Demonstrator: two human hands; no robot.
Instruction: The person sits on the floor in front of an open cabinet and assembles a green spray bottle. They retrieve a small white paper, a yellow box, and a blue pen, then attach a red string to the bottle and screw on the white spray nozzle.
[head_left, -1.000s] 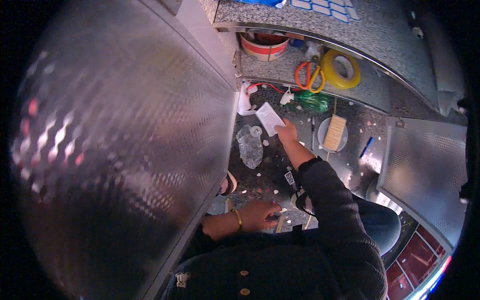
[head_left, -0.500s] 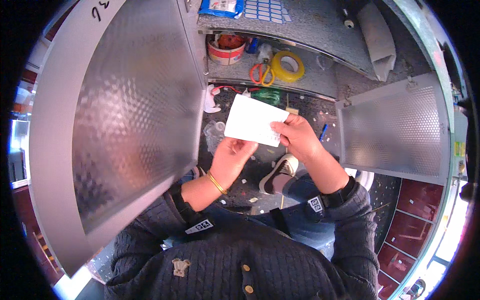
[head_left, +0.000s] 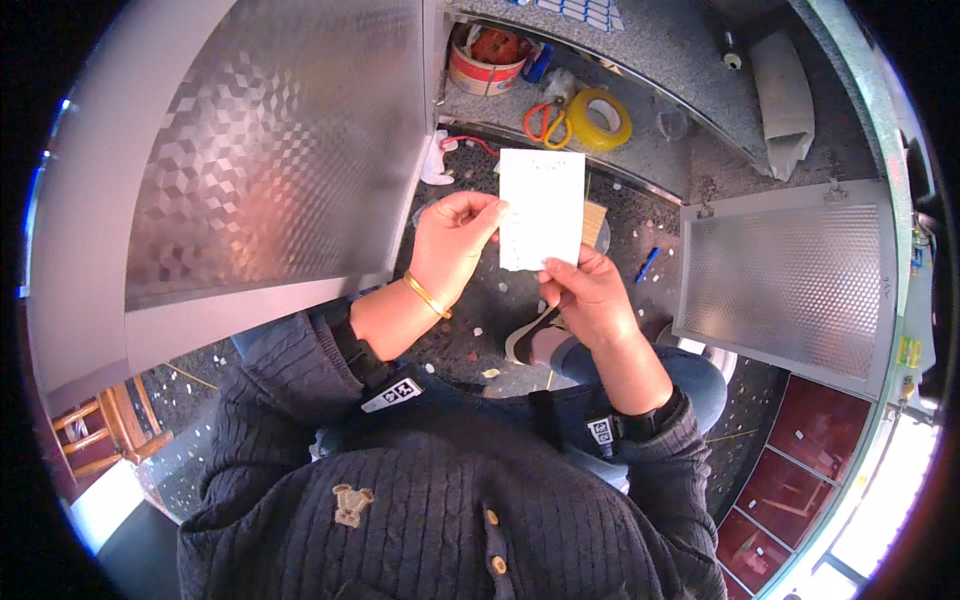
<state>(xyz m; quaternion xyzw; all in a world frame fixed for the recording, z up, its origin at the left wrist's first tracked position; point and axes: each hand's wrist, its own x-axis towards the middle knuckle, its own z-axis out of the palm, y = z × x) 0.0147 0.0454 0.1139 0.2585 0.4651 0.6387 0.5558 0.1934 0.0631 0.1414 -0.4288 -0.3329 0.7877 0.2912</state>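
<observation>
A white rectangular paper sheet [head_left: 542,205] is pinched at its side by the bare left hand [head_left: 447,243] and at its bottom by the right hand [head_left: 597,300], being read, I'd guess, and next wanting a steady hold.

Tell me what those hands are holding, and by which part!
White paper: the left hand holds its left edge, the right hand its bottom edge.
</observation>
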